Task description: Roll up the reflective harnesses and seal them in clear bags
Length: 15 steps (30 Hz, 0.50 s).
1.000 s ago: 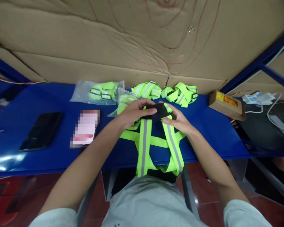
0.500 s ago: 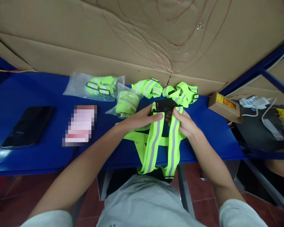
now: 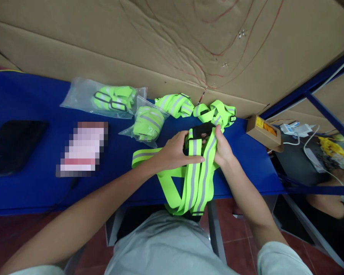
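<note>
A neon-yellow reflective strap harness (image 3: pixel 193 179) with grey stripes hangs from my two hands over the front edge of the blue table. My left hand (image 3: pixel 179 151) is closed on one strap, its thumb lying across the front. My right hand (image 3: pixel 223 147) grips the other strap, thumb on top. Between them at the top is a black band (image 3: pixel 203 130) joined to the straps. The fingers behind the straps are mostly hidden. Part of the harness lies on the table to the left of the hanging straps.
Behind are two loose strap bundles, one left (image 3: pixel 176 105) and one right (image 3: pixel 218 112), and two bagged ones (image 3: pixel 116 98), (image 3: pixel 148 124). A pixelated card-like item (image 3: pixel 83 147) and a black device (image 3: pixel 15 147) lie left. A small cardboard box (image 3: pixel 263 131) stands right. Another person's arm (image 3: pixel 326 200) shows far right.
My hands have brought the two straps closer together, and the black band now slants. My left thumb reaches further across the strap. The view has shifted slightly to the right.
</note>
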Available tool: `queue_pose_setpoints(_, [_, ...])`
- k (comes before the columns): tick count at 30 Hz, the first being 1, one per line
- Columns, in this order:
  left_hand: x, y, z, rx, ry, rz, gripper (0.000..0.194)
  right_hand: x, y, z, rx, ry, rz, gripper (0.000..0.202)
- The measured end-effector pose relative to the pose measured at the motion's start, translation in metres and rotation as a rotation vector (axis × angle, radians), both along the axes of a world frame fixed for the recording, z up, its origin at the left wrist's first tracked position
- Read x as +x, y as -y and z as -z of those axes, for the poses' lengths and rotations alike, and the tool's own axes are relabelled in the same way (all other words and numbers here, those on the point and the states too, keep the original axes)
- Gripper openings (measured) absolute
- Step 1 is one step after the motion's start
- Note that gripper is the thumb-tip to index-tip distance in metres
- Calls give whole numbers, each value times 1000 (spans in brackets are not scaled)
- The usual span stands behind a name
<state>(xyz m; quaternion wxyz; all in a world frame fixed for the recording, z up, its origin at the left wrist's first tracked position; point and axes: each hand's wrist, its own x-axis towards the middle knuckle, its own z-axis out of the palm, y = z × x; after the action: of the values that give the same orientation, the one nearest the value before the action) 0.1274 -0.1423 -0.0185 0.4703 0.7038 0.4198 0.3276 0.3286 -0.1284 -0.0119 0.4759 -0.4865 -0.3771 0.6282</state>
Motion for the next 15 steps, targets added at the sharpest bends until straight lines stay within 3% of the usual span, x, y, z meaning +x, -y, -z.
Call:
queue_pose_setpoints(5, [5, -3, 3, -182, 311, 39, 54, 0, 6, 0, 107, 50, -95, 68])
queue_pose_setpoints(10, [-5, -18, -4, -520, 565, -59, 31, -1, 7, -2, 265, 235, -176, 55])
queue_pose_setpoints(13, [-10, -21, -11, -545, 684, -53, 26, -3, 6, 0, 302, 291, -273, 47])
queue_pose_setpoints(15, [-10, -19, -12, -490, 631, -30, 31, -5, 7, 4, 251, 261, -315, 55])
